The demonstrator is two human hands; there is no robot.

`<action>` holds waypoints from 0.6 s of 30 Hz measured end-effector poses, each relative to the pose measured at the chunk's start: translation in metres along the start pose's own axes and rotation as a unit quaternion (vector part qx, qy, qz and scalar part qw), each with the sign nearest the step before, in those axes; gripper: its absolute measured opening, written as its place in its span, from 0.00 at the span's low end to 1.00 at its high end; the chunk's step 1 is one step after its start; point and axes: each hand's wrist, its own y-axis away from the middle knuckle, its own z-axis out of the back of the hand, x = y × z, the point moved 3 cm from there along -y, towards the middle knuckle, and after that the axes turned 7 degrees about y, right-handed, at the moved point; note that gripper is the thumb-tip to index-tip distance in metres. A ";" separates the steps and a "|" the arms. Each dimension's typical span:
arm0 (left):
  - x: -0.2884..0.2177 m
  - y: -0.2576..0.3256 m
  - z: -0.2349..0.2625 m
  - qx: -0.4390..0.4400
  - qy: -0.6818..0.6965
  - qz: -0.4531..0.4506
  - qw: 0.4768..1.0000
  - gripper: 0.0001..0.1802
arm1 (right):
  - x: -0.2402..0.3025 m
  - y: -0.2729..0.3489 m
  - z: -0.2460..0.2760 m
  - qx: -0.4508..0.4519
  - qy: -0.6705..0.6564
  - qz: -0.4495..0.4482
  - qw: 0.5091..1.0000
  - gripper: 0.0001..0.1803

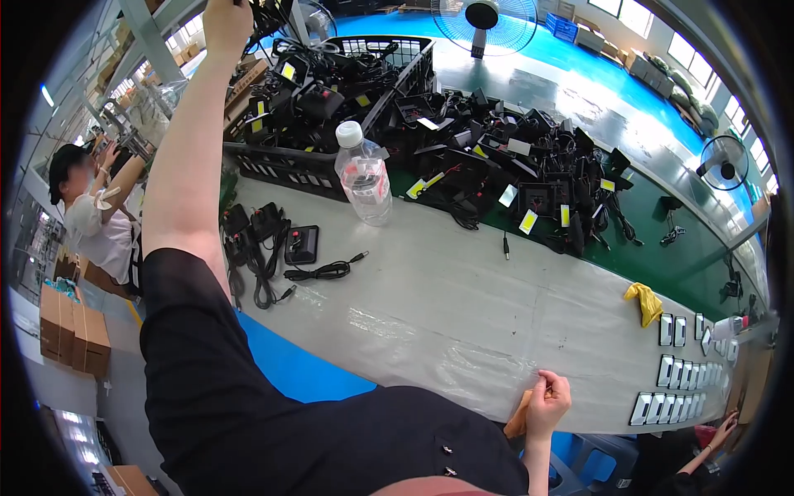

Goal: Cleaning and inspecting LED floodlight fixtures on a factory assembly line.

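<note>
Black cables everywhere, and my left hand (225,23) is stretched far up past the black crate (331,169), fingers closed around a bunch of dark cords (263,15) above the crate's far corner. Only the top of that bundle shows, so how much hangs from it I can't tell. My right hand (546,403) sits well away from the crate, at the near edge of the plastic-covered bench (463,306), thumb and fingers pinched together on something too small to make out.

Just beside the crate's near wall stands a clear water bottle (364,178), upright, white cap on. That's my worry: cords dragged back over the crate could swing into the bottle and tip it onto the small black adapters (263,236) lying left of it. Another risk is tangling, since the pile of adapters (513,174) right of the crate is a knot of leads, and one snagged plug could pull several off the bench. Leaning this far also leaves my balance thin.
</note>
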 end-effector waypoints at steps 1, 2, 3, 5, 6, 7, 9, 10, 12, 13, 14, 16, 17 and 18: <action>0.005 -0.012 0.012 0.001 -0.016 -0.030 0.999 0.17 | 0.001 -0.001 -0.001 0.003 -0.012 0.003 1.000 0.07; -0.004 -0.016 0.019 0.001 -0.020 -0.031 0.999 0.17 | 0.001 -0.002 -0.001 0.003 -0.018 0.002 1.000 0.06; -0.015 -0.012 0.011 0.007 0.006 0.008 1.000 0.16 | 0.001 0.000 0.000 0.000 -0.011 -0.003 1.000 0.06; -0.021 -0.011 0.016 0.008 0.021 0.046 0.999 0.15 | -0.001 0.001 0.000 -0.001 -0.013 -0.016 1.000 0.06; -0.022 -0.015 0.028 -0.022 0.013 -0.017 1.000 0.16 | -0.001 0.001 -0.001 0.003 -0.017 -0.011 1.000 0.06; -0.021 -0.019 0.039 -0.052 0.005 -0.079 0.996 0.17 | -0.001 0.001 -0.001 0.003 -0.021 -0.001 1.000 0.06; -0.013 -0.028 0.048 -0.049 -0.009 -0.063 0.997 0.16 | -0.003 0.000 0.001 0.000 -0.026 0.005 1.000 0.06; -0.010 -0.031 0.050 -0.047 -0.023 -0.045 0.998 0.16 | -0.003 0.000 0.002 0.003 -0.029 0.003 1.000 0.06; -0.031 -0.036 0.060 -0.050 -0.001 -0.013 0.999 0.14 | -0.006 0.001 0.004 0.004 -0.025 0.002 1.000 0.06; -0.039 -0.037 0.065 -0.064 -0.031 0.013 0.997 0.14 | -0.008 0.002 0.004 0.002 -0.029 0.007 1.000 0.06; -0.040 -0.042 0.070 -0.101 -0.011 -0.029 0.994 0.14 | -0.008 0.003 0.003 0.000 -0.035 0.011 0.999 0.06; -0.041 -0.053 0.083 -0.104 -0.048 0.004 0.993 0.15 | -0.007 0.002 0.003 0.001 -0.044 0.011 0.999 0.06; -0.045 -0.059 0.089 -0.102 -0.022 -0.012 0.994 0.14 | -0.007 0.002 0.003 0.002 -0.052 0.009 0.999 0.06; -0.058 -0.062 0.093 -0.114 -0.018 -0.014 0.993 0.14 | -0.007 0.002 0.004 0.003 -0.050 0.006 0.999 0.06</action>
